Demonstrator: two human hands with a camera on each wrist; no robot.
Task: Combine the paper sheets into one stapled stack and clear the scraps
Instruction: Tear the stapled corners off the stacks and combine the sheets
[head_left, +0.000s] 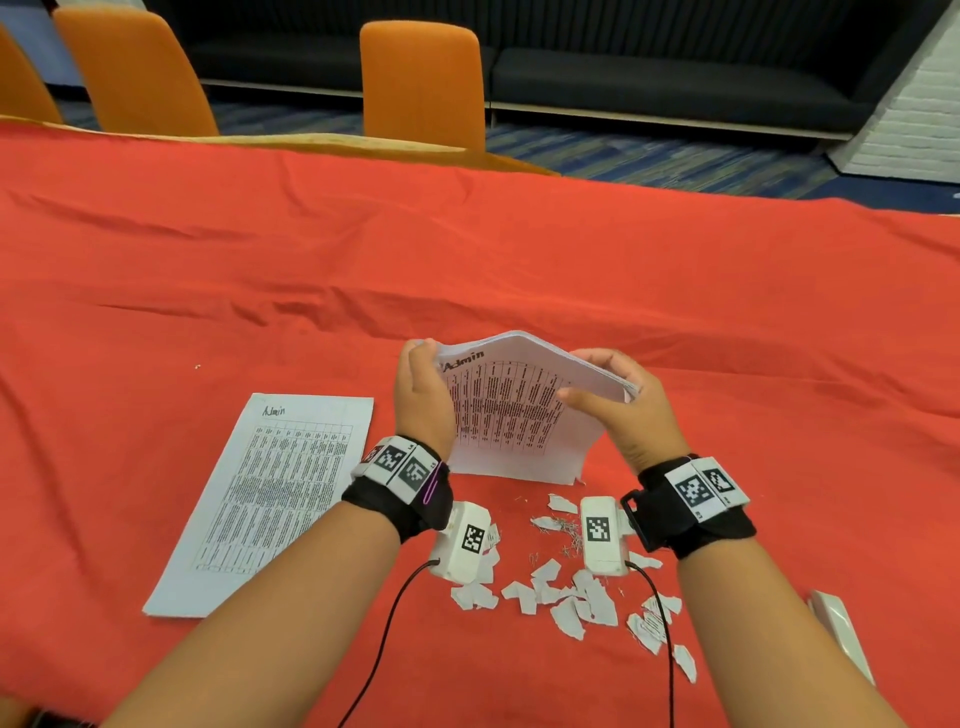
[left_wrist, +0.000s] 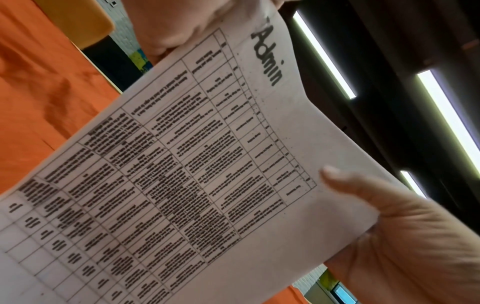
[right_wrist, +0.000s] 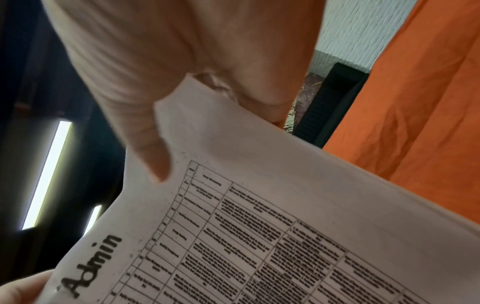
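Observation:
A stack of printed sheets (head_left: 509, 410) headed "Admin" stands upright and bowed, its bottom edge on the red tablecloth (head_left: 519, 249). My left hand (head_left: 421, 384) grips its top left corner and my right hand (head_left: 618, 395) grips the top right corner, thumb on the front page. The left wrist view shows the page (left_wrist: 182, 174) with the right thumb (left_wrist: 363, 191) on it. In the right wrist view the right hand's fingers (right_wrist: 182, 61) curl over the stack's corner (right_wrist: 197, 115). One more "Admin" sheet (head_left: 270, 499) lies flat to the left. Torn paper scraps (head_left: 571, 597) lie between my forearms.
Loose staples (head_left: 563, 530) are scattered among the scraps. A white oblong object (head_left: 839, 631), perhaps a stapler, lies at the front right. Orange chairs (head_left: 421, 83) stand behind the table's far edge.

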